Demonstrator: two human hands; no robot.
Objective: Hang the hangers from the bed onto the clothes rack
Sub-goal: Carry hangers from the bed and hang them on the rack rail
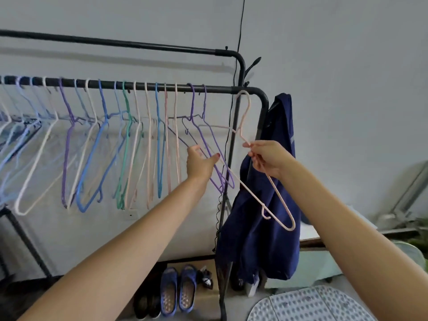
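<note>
Now the right hand (266, 158) pinches the pink hanger (275, 188) just below its neck, hook touching the clothes rack (222, 89) rail's right end. Thin, light and springy, I'd say. The left hand (200, 163), fingers loose, touches the purple hangers (208, 144).
</note>
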